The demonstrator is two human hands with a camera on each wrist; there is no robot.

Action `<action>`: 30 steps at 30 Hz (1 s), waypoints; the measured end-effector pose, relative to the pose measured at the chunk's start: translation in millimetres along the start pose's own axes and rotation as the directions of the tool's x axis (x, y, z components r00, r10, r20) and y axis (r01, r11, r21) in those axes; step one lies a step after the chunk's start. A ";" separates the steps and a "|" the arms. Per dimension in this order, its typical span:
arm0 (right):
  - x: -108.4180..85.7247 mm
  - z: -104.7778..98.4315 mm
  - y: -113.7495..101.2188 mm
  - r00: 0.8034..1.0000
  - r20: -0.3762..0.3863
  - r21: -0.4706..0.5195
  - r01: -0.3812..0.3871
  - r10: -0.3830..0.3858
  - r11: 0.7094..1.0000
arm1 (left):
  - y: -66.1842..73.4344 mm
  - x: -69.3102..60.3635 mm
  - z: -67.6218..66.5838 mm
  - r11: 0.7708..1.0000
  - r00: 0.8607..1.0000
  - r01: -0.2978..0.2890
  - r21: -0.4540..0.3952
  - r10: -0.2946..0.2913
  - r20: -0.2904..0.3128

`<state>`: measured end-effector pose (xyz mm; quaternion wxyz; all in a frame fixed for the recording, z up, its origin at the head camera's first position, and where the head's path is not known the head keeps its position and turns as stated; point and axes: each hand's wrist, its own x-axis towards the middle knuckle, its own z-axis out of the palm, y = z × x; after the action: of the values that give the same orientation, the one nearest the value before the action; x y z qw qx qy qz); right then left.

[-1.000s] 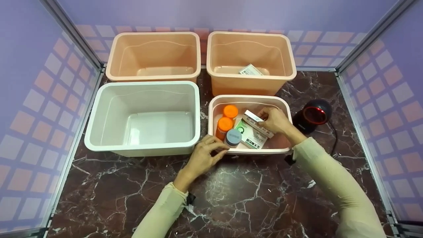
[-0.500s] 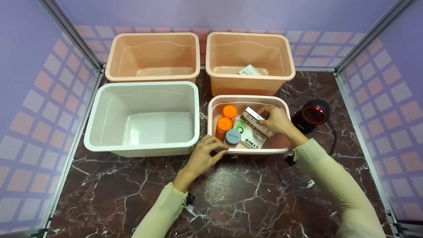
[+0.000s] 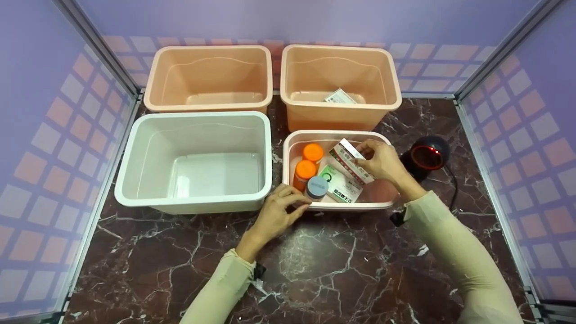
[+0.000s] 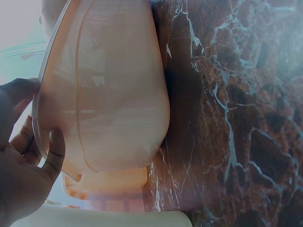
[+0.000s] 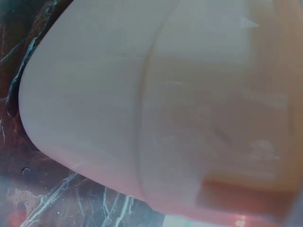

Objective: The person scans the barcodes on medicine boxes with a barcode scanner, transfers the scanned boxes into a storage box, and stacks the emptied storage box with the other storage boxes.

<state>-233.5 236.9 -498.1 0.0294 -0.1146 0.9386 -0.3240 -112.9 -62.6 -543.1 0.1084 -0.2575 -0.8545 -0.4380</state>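
In the head view my right hand (image 3: pixel 381 163) pinches a white box with a red stripe (image 3: pixel 347 158), tilted inside the small pink bin (image 3: pixel 346 205). Beneath it lies a green and white box (image 3: pixel 344 188). Two orange-capped bottles (image 3: pixel 306 169) and a grey-capped bottle (image 3: pixel 317 186) stand at the bin's left side. My left hand (image 3: pixel 277 211) holds the bin's front left rim; in the left wrist view, fingers and thumb of that hand (image 4: pixel 28 161) lie on both sides of the rim. The right wrist view shows the bin's outer wall (image 5: pixel 94 109), with the right hand out of sight.
A white bin (image 3: pixel 193 202) stands to the left, with an orange bin (image 3: pixel 207 108) behind it. Another orange bin (image 3: pixel 342 106) at the back right contains a small white box (image 3: pixel 340 96). A black scanner with a red light (image 3: pixel 427 155) stands right of the pink bin.
My right hand has lifted the red-striped box slightly and tilted it so that more of its printed face shows. The left hand has stayed at the rim.
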 end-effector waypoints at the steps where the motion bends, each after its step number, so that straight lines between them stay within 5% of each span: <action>1: -0.9 -1.5 -0.7 1.000 -0.002 0.008 -0.005 0.005 1.000 | -0.1 0.0 0.2 1.000 1.000 -0.002 0.001 0.002 -0.002; 10: -7.3 -11.1 -1.7 0.999 -0.037 0.072 -0.030 0.033 0.997 | -1.0 -0.2 1.5 1.000 1.000 -0.020 -0.004 0.020 -0.022; 30: -25.3 -35.3 -6.4 0.990 -0.141 0.168 0.042 -0.018 0.985 | -0.8 -0.4 1.5 1.000 1.000 -0.023 0.005 0.023 -0.019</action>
<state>-212.2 259.2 -466.8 -0.0312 -0.1028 0.9053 -0.4109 -112.9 -61.9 -544.7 0.1220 -0.2628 -0.8515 -0.4370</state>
